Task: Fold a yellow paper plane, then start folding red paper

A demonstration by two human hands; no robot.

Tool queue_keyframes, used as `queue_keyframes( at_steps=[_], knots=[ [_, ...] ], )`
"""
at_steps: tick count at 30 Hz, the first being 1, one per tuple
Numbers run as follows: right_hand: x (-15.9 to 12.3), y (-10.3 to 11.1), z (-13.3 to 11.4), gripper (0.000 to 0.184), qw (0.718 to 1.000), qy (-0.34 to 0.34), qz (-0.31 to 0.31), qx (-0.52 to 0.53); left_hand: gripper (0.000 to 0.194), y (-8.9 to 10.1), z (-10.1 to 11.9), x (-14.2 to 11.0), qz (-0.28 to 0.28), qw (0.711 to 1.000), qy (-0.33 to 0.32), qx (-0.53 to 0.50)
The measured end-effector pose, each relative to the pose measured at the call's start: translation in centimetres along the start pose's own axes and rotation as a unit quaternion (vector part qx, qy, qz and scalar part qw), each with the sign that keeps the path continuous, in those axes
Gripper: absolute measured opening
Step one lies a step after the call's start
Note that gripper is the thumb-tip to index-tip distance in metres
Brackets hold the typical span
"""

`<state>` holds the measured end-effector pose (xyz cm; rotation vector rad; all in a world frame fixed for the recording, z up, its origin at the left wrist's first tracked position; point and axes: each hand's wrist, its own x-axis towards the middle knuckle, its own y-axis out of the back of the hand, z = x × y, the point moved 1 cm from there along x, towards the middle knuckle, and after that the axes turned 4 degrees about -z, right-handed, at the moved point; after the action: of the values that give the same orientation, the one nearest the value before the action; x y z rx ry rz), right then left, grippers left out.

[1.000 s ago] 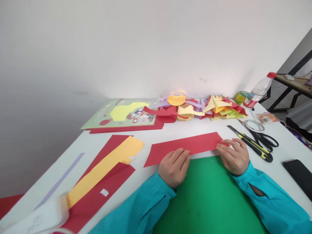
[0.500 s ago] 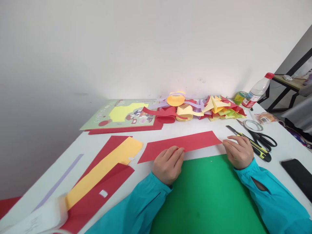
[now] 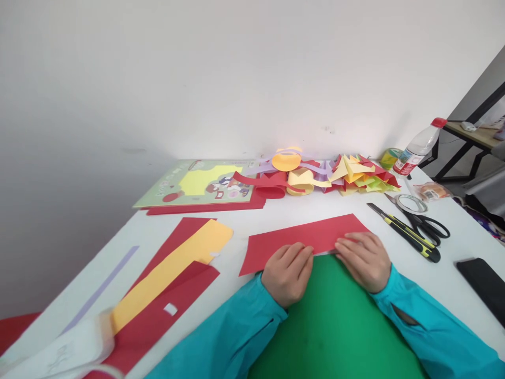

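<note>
A folded red paper strip (image 3: pixel 303 236) lies on the white table just beyond a green sheet (image 3: pixel 335 326). My left hand (image 3: pixel 287 272) rests on the strip's near edge, fingers together and curled down onto the paper. My right hand (image 3: pixel 365 260) presses on the strip's right part, fingers laid flat and slightly apart. Both sleeves are teal.
Left lie red and yellow paper pieces (image 3: pixel 177 268), a lilac strip (image 3: pixel 102 287) and a picture book (image 3: pixel 197 184). Folded paper shapes (image 3: pixel 315 176) line the wall. Right: utility knife (image 3: pixel 406 237), scissors (image 3: pixel 424 223), tape roll (image 3: pixel 410 202), bottle (image 3: pixel 418 145), black phone (image 3: pixel 483 287).
My right hand slid left from the strip's right end onto the strip, closer to my left hand. The strip shifted slightly right with the left hand.
</note>
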<state>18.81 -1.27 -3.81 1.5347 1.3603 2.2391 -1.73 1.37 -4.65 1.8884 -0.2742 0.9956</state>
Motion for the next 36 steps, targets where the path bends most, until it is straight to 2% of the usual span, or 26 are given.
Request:
queue_keyframes(
  at_steps=[5,15,24,36],
  knots=[
    [-0.1,-1.0,-1.5,0.017,0.998,0.053,-0.038,0.023,0.016,-0.3,1.4,0.5,-0.007,1.0,-0.002,-0.025],
    [-0.5,-1.2,-2.0,0.016,0.997,0.06,-0.052,0.02,0.02,-0.6,2.5,0.8,-0.014,0.998,0.007,-0.054],
    [-0.5,-0.6,-1.4,0.016,0.999,0.024,-0.023,-0.009,0.013,-0.7,1.8,0.5,-0.01,0.999,0.013,-0.035],
    [-0.3,0.2,0.5,0.018,0.999,-0.003,0.003,-0.046,0.012,-0.6,-0.1,0.3,0.005,0.999,0.037,-0.008]
  ],
)
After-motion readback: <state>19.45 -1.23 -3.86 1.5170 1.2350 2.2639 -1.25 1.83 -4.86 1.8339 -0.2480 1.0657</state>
